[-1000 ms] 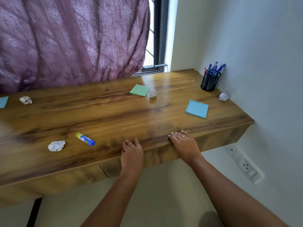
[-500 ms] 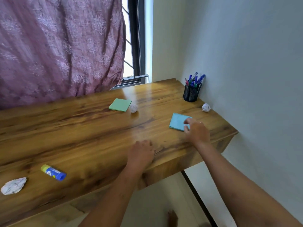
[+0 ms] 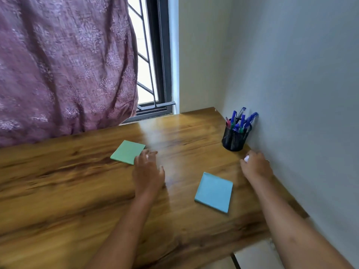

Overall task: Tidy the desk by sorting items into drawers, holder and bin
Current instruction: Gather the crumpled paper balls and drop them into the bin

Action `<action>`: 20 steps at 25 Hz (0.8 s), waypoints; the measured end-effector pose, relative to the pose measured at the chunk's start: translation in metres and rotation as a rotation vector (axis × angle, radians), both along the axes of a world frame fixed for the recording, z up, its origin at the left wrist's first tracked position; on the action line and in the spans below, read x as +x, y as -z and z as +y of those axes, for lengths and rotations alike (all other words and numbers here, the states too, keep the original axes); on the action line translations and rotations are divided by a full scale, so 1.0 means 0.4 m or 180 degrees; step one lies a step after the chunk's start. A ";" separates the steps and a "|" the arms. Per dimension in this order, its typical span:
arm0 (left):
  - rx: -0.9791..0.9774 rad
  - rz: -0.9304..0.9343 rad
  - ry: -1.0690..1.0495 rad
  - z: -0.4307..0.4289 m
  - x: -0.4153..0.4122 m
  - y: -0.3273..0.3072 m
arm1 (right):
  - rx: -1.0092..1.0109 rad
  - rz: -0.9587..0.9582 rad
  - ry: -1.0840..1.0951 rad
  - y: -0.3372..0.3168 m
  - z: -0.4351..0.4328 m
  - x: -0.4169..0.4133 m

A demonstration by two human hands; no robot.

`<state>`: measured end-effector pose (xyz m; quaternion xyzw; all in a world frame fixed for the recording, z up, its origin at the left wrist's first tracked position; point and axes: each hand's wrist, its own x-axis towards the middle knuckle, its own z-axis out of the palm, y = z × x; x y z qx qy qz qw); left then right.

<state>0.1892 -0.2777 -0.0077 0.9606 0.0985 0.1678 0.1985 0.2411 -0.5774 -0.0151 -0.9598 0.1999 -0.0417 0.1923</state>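
Paper ball [image 3: 246,158] gripped in R hand [image 3: 256,166]; L hand [image 3: 148,171] spread by green pad [image 3: 127,152].

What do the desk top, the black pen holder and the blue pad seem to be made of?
Desk top: wood or a wood-look laminate with a glossy finish; it shows streaked grain and reflects the window light.
Pen holder: probably black metal mesh; the pens show through its wall.
Blue pad: matte paper, likely stacked sheets; its near edge shows some thickness.
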 end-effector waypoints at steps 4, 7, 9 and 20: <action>0.0177 0.0260 -0.0331 0.034 0.080 0.025 | 0.0561 -0.0418 -0.0326 -0.012 0.091 0.061; 0.0038 0.0392 -0.0403 0.038 0.105 0.045 | 0.0935 -0.0345 -0.0884 -0.018 0.178 0.097; -0.0089 0.0329 -0.0403 0.041 0.109 0.055 | 0.1205 -0.0331 -0.1198 -0.022 0.232 0.123; -0.5508 0.0019 -0.1631 0.194 -0.018 -0.032 | 0.2722 0.0581 -0.2187 -0.076 0.627 0.087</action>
